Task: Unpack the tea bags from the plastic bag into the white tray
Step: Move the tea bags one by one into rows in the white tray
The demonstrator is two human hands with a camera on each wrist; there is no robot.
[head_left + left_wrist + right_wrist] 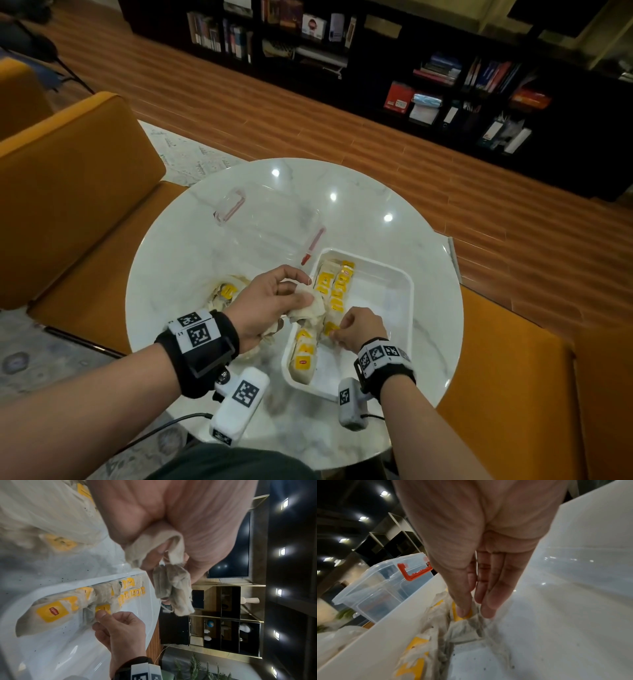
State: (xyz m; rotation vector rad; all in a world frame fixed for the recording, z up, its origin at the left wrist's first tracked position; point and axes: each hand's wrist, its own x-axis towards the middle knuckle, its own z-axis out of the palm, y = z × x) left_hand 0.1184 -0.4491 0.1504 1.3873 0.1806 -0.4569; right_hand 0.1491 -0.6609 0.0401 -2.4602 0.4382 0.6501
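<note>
Left hand [270,301]: I hold a clump of tea bags [173,588], fingers curled round it, above the tray's [394,274] 9 o'clock rim.

Right hand [359,329]: I pinch one bag's yellow tag [102,608] between thumb and fingertips [464,609], inside the tray near its 7 o'clock wall.

Tray: on the round table [411,222] at 5 o'clock; two rows of bags [334,287] along its left wall.

Plastic bag [226,294]: table's 8 o'clock, yellow tags showing inside.

Clear box [270,222], red latches: 11 o'clock of the tray.
</note>
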